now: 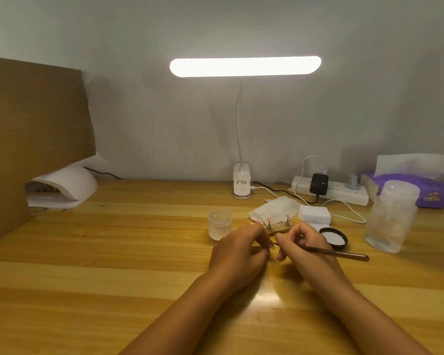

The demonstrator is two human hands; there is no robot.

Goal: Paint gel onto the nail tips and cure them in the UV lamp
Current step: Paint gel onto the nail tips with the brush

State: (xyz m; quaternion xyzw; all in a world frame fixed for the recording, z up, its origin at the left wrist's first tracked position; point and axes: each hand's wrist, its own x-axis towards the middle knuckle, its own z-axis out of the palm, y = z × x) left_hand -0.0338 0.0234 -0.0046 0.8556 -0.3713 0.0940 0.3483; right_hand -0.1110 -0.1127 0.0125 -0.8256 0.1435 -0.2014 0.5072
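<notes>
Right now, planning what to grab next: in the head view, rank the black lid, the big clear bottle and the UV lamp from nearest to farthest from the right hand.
1. Black lid, just right of the right hand, which grips the brush.
2. Big clear bottle, farther right.
3. UV lamp, far left, at the back.

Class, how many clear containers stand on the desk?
2: a small lidless jar in the middle; a tall capped bottle at the far right. Others could hide behind the cardboard on the left.
</notes>
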